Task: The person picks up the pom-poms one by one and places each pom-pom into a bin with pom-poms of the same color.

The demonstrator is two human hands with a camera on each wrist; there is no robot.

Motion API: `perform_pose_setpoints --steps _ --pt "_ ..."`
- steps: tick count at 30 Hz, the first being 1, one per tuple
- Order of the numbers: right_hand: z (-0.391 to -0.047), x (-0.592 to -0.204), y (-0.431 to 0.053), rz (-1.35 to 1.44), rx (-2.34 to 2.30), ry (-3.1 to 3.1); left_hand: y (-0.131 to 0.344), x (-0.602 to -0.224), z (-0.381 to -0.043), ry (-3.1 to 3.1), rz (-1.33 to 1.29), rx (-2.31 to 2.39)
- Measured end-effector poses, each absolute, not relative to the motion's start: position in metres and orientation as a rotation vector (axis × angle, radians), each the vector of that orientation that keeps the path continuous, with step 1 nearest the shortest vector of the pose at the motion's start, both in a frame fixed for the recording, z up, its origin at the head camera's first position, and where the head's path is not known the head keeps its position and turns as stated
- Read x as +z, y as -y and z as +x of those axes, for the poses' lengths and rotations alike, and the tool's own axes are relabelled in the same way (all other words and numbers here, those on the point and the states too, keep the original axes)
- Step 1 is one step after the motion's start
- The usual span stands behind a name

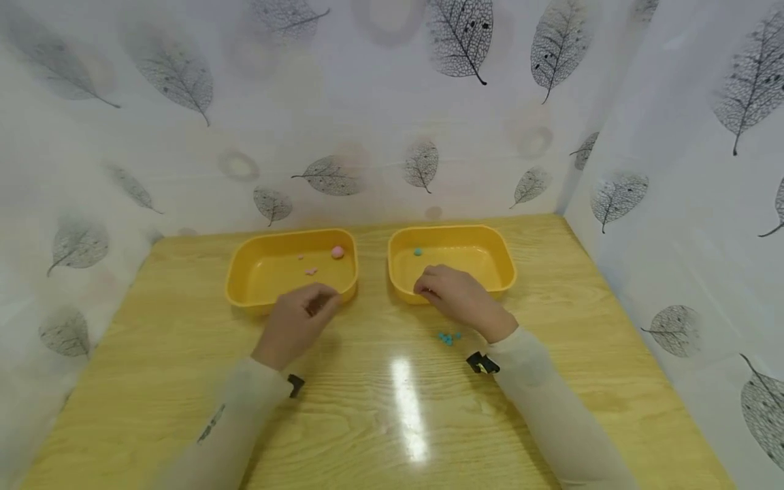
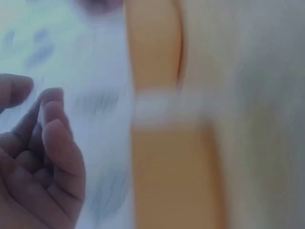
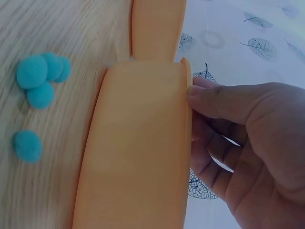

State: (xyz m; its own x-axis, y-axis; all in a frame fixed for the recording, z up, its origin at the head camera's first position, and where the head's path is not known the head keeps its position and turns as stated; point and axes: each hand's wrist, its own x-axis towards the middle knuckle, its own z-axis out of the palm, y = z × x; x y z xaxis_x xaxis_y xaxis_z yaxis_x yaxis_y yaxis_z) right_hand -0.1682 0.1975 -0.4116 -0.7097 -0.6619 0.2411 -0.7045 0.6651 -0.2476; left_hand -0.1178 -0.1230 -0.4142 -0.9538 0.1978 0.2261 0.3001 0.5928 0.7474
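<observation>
In the head view my left hand [image 1: 298,320] hangs at the front right corner of the left yellow bin [image 1: 292,237], fingers loosely curved. Left wrist view: thumb and fingers stand apart with nothing between them. My right hand [image 1: 459,296] is over the front rim of the right yellow bin [image 1: 453,231]. In the right wrist view its thumb overlaps the rim and the other fingertips are hidden behind it; whether they pinch anything I cannot tell. Several blue pom-poms [image 3: 32,72] lie on the table before that bin, below the right wrist.
A larger pink ball [image 1: 337,252] and several small pink pieces [image 1: 311,271] lie in the left bin. One blue pom-pom [image 1: 418,252] is inside the right bin. Leaf-patterned white curtains [image 1: 367,136] enclose the wooden table [image 1: 355,435] at the back and sides.
</observation>
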Motion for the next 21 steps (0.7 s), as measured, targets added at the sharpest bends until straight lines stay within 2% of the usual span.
perform_pose_setpoints --steps 4,12,21 --pt "-0.169 -0.412 -0.193 1.15 0.498 2.75 0.084 -0.434 -0.117 2.815 -0.424 -1.61" --pt "-0.168 -0.414 -0.183 1.207 0.564 2.749 0.047 -0.461 -0.137 2.598 -0.137 -2.257" --pt "-0.162 -0.404 -0.196 1.198 0.518 2.756 0.027 -0.469 -0.149 2.417 0.072 -2.424"
